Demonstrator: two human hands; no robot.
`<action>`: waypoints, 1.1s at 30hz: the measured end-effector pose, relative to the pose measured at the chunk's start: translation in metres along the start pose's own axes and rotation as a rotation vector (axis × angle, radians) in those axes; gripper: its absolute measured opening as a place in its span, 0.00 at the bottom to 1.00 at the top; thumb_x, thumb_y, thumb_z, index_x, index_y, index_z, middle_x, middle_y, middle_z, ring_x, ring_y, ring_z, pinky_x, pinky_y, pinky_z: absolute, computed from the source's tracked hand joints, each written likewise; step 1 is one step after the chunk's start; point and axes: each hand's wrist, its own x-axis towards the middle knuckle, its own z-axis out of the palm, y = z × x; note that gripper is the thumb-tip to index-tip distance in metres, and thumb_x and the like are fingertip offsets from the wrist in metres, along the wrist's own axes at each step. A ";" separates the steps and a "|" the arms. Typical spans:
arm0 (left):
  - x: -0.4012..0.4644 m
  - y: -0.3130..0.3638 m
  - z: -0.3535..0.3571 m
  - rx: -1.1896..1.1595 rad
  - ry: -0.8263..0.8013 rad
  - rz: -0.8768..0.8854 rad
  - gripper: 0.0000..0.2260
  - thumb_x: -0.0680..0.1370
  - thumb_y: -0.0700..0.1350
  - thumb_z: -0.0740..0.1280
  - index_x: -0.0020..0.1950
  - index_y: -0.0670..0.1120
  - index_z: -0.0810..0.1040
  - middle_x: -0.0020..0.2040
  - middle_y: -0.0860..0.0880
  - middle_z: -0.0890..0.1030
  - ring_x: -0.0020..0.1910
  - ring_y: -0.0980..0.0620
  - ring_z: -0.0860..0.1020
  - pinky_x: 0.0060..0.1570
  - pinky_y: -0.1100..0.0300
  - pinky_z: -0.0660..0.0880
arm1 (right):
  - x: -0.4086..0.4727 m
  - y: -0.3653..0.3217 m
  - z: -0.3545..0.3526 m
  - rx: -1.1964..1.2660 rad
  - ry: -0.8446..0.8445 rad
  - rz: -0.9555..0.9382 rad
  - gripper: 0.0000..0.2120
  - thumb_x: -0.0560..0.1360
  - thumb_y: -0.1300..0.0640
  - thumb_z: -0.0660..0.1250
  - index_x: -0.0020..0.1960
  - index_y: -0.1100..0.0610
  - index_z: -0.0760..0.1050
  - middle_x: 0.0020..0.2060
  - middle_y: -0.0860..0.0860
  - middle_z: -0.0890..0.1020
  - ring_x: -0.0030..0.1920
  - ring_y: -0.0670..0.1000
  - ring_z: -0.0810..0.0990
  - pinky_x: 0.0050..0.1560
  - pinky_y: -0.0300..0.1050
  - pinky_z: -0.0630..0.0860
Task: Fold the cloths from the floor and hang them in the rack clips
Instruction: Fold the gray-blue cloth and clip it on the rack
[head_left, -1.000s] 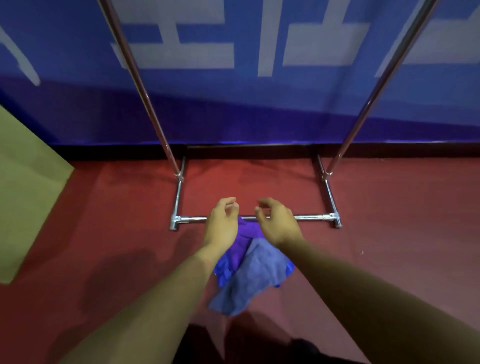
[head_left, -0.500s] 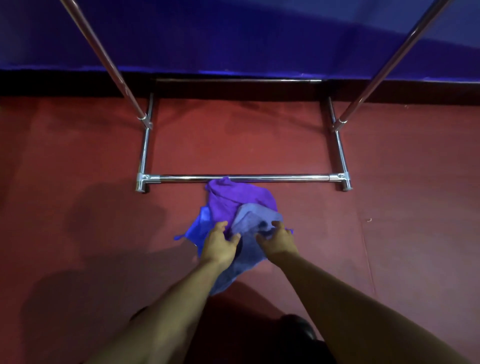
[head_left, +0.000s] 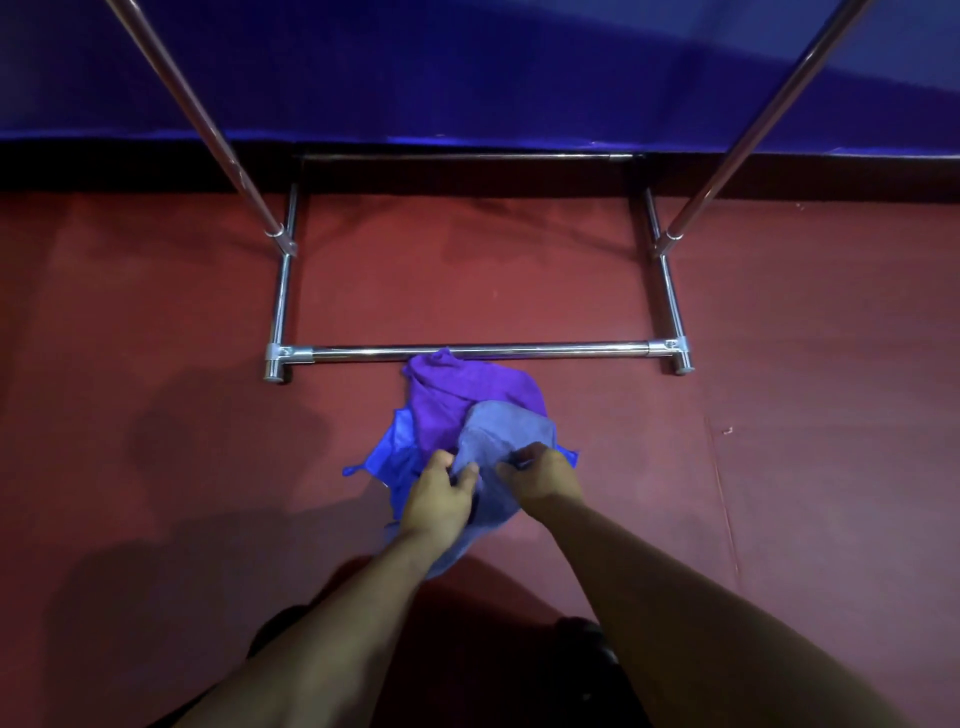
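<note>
Both hands, left (head_left: 439, 496) and right (head_left: 545, 478), pinch the grey-blue cloth (head_left: 498, 436) topping a heap with the purple cloth (head_left: 462, 389) and blue cloth (head_left: 389, 457) on the floor (head_left: 156, 364) beside the rack (head_left: 467, 352), likely to lift it for folding.

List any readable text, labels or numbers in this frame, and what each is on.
None readable.
Blue wall panel: plain in this view, no characters showing.
Metal rack base: bare chrome tubes and joints, no label or marking visible.
Purple cloth, grey-blue cloth and blue cloth: no tags or print visible.
Red floor: no signs.
</note>
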 end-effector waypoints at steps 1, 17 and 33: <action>-0.004 0.007 -0.006 -0.012 -0.013 -0.009 0.11 0.81 0.51 0.64 0.45 0.46 0.68 0.42 0.46 0.77 0.51 0.40 0.79 0.44 0.54 0.66 | 0.000 -0.004 -0.004 -0.028 0.009 -0.017 0.13 0.75 0.52 0.68 0.51 0.61 0.84 0.50 0.60 0.85 0.55 0.60 0.82 0.53 0.48 0.74; -0.140 0.158 -0.171 0.074 -0.093 0.245 0.23 0.66 0.63 0.78 0.47 0.46 0.82 0.40 0.53 0.84 0.40 0.54 0.81 0.35 0.62 0.74 | -0.119 -0.134 -0.160 0.189 0.202 -0.456 0.17 0.76 0.44 0.69 0.36 0.53 0.70 0.31 0.50 0.78 0.35 0.52 0.74 0.43 0.47 0.72; -0.243 0.212 -0.248 -0.614 -0.021 0.471 0.09 0.75 0.49 0.68 0.44 0.46 0.84 0.44 0.44 0.87 0.49 0.45 0.84 0.57 0.48 0.77 | -0.239 -0.171 -0.201 0.809 -0.036 -0.509 0.33 0.75 0.35 0.67 0.65 0.62 0.75 0.58 0.61 0.82 0.61 0.59 0.81 0.67 0.62 0.73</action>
